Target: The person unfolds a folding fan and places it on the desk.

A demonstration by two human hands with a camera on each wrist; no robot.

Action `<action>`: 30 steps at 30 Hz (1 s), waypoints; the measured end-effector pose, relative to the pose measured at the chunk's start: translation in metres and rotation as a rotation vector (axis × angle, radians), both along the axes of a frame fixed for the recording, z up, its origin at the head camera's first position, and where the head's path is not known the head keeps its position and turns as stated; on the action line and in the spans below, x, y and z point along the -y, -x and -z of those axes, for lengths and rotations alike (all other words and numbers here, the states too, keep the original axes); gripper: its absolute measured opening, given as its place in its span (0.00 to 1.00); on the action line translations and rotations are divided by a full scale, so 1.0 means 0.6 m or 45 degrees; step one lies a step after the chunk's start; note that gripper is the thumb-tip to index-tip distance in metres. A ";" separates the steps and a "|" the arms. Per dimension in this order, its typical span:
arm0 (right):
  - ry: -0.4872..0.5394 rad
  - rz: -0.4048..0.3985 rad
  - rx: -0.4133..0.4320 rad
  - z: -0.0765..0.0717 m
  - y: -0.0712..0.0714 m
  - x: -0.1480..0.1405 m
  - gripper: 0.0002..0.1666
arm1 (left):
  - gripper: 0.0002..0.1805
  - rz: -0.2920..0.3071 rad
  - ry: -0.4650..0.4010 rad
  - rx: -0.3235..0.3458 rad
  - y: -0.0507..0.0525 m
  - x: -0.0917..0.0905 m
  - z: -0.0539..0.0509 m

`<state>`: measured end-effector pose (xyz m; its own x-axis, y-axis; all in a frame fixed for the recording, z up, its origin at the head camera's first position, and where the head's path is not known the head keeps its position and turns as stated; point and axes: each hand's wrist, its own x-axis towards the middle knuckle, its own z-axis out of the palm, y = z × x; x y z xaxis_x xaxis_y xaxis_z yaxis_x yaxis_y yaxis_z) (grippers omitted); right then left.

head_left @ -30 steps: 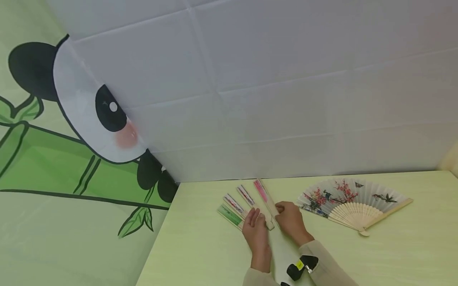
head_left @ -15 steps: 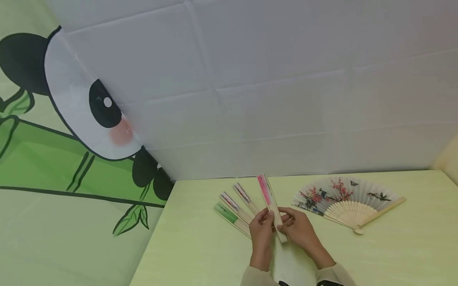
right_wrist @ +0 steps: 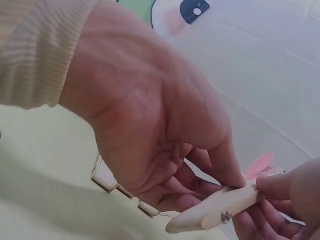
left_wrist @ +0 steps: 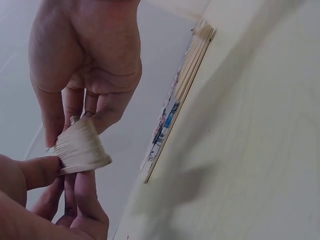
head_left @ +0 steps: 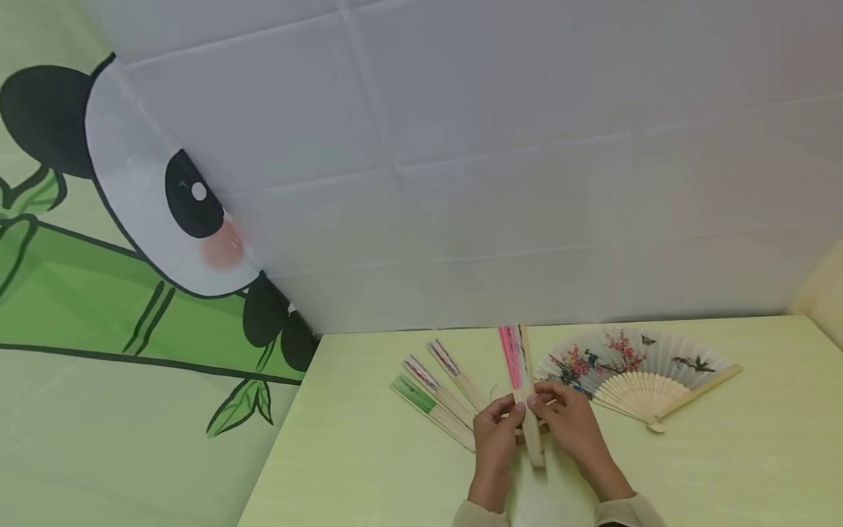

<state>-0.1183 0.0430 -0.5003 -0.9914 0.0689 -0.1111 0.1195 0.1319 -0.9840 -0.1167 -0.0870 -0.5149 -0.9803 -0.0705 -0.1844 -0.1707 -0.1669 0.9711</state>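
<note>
Both hands hold a folding fan with a pink paper top (head_left: 510, 351) and pale ribs, upright above the table. My left hand (head_left: 494, 439) pinches its ribs from the left, thumb in front. From the other side my right hand (head_left: 571, 424) pinches them too, its thumb close to the left one. The fan is nearly closed, its paper end slightly spread. The right wrist view shows the metal rivet (right_wrist: 226, 216) at its lower end. Just left of the hands lie several closed folding fans, among them a green one (head_left: 415, 395) and a purple-and-white one (head_left: 445, 357).
An open folding fan (head_left: 635, 388) with painted blossoms and birds lies right of the hands. The pale yellow-green table (head_left: 342, 439) meets a white cloth backdrop (head_left: 494, 183) behind. A panda-and-bamboo picture (head_left: 132, 219) covers the left side.
The pink fan has been lifted off the table and moved right and nearer, turning more upright. My left hand has left the other fans and joined the right hand on it.
</note>
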 end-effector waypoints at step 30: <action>0.296 0.125 0.104 0.003 -0.004 -0.035 0.25 | 0.33 -0.239 -0.185 -0.110 -0.011 -0.013 0.015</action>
<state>-0.1157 0.0642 -0.5021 -0.9685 0.1273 -0.2142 0.2004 -0.1129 -0.9732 -0.1102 -0.0794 -0.5237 -0.9651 -0.2317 -0.1218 -0.0406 -0.3270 0.9441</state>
